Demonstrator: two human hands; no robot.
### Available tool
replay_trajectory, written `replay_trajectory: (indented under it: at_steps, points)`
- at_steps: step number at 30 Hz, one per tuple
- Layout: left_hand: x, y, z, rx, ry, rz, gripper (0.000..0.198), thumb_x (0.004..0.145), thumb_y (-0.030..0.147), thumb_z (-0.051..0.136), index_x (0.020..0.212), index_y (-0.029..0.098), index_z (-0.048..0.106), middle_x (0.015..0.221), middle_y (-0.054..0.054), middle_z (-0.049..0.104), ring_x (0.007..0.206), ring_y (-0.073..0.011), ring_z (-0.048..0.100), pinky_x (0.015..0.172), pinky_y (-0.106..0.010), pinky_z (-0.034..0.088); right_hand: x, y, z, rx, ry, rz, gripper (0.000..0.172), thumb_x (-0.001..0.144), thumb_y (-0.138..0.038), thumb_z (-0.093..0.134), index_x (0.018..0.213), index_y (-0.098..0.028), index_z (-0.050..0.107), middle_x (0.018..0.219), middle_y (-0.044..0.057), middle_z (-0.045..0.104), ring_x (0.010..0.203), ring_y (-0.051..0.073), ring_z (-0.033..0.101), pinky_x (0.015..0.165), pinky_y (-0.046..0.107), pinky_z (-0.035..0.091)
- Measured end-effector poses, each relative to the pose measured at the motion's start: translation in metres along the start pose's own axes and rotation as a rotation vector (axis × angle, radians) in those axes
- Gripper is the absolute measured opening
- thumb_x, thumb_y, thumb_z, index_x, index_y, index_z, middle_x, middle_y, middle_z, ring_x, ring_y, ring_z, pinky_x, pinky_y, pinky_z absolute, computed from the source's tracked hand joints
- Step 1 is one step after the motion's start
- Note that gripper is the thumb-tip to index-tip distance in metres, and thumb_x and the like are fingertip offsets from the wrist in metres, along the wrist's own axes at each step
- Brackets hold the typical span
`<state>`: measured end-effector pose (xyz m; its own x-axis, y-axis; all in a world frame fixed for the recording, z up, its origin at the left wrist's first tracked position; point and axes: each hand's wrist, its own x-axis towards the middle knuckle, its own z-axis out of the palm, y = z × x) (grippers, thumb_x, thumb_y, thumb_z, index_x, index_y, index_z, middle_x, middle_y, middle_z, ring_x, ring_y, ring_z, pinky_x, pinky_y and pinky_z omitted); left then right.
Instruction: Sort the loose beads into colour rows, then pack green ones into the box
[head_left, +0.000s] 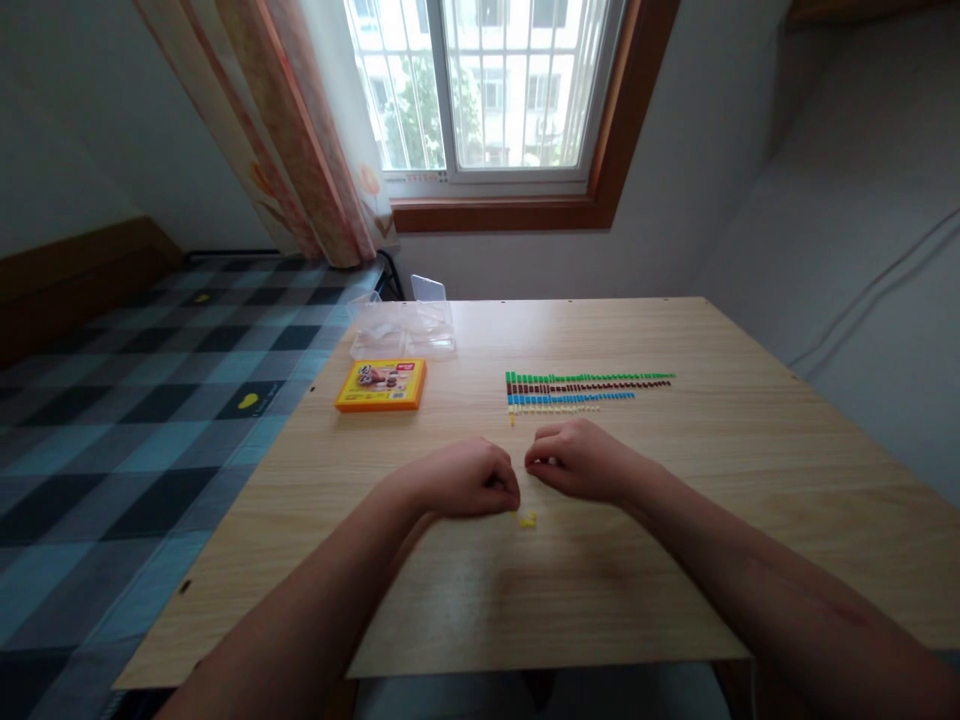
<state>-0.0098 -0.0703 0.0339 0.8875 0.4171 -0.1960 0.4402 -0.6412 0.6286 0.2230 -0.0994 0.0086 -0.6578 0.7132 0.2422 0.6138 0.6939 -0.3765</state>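
My left hand (478,480) is closed with its fingers curled down, just above a few small yellow pieces (528,521) on the table. Whatever it may grip is hidden. My right hand (576,460) is pinched, thumb against fingers, a short way to the right; anything between the tips is too small to name. Beyond the hands lie rows of small pieces: a green row (585,378), a dark brown row (585,387), a blue row (577,398) and a cream row (555,409). A single yellow piece (512,421) sits below their left end.
An orange and yellow box (381,386) lies flat on the wooden table (637,620), at the left. Behind it stand clear plastic containers (405,328). A bed with a checked cover (150,400) adjoins the left side, and a window (517,90) is ahead.
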Motion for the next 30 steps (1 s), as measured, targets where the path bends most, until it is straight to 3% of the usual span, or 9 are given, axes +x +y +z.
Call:
replay_trajectory:
  at_steps: [9,20,30]
  points:
    - [0.000,0.013,0.005,0.163,0.037,-0.029,0.013,0.082,0.033,0.069,0.079,0.020,0.070,0.075,0.001,0.067,0.067,-0.0137,0.058,0.060,-0.026,0.039,0.000,0.008,0.002,0.092,0.012,0.020,0.016,0.085,-0.013,0.062,0.085,-0.020,0.076,0.080,0.002,0.069,0.072,0.013,0.059,0.066,0.024,0.040]
    - [0.002,0.021,0.006,0.259,0.049,-0.070,0.018,0.081,0.030,0.065,0.068,0.020,0.057,0.073,0.000,0.063,0.066,-0.0149,0.052,0.059,-0.028,0.034,0.002,0.008,-0.002,0.088,0.010,0.084,0.015,0.086,-0.013,0.063,0.086,-0.019,0.076,0.082,0.003,0.070,0.074,0.014,0.060,0.067,0.024,0.040]
    - [0.003,0.013,0.003,0.200,0.190,-0.203,0.014,0.082,0.028,0.061,0.070,0.020,0.057,0.074,-0.001,0.063,0.066,-0.0152,0.052,0.060,-0.028,0.034,0.000,0.009,-0.008,0.171,-0.037,0.098,0.018,0.081,-0.011,0.063,0.084,-0.021,0.078,0.075,0.000,0.069,0.067,0.012,0.057,0.064,0.023,0.040]
